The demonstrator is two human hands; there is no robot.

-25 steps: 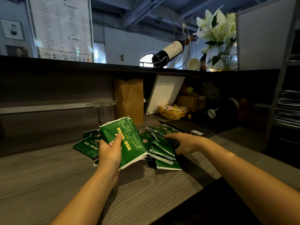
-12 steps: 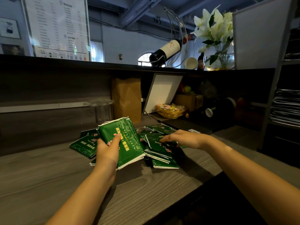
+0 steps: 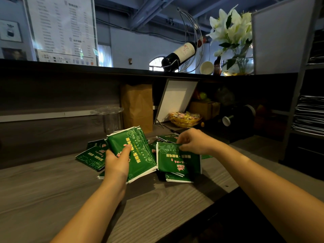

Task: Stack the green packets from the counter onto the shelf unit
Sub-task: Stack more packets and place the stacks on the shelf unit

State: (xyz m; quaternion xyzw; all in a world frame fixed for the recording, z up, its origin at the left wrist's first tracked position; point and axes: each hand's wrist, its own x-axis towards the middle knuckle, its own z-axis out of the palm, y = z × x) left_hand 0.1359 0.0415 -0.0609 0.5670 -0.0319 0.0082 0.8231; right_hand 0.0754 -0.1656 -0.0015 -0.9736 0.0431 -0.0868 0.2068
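Note:
My left hand (image 3: 117, 162) grips a small stack of green packets (image 3: 138, 151), thumb across the printed front, held tilted above the wooden counter (image 3: 52, 190). My right hand (image 3: 194, 142) pinches the top edge of another green packet (image 3: 175, 161) and holds it lifted off the pile. More green packets (image 3: 93, 156) lie scattered flat on the counter behind and under both hands. The shelf unit (image 3: 308, 116) stands at the right edge, with stacks of paper on its levels.
A brown paper bag (image 3: 137, 106), a clear glass jar (image 3: 110, 120), a leaning white board (image 3: 175, 100) and a yellow basket of sweets (image 3: 184, 118) stand at the counter's back. A wine bottle in a wire holder (image 3: 180, 53) and a vase of lilies (image 3: 233, 41) sit on the upper ledge.
My right hand has picked one packet out of the pile and raised it upright. My left hand keeps its stack in nearly the same place.

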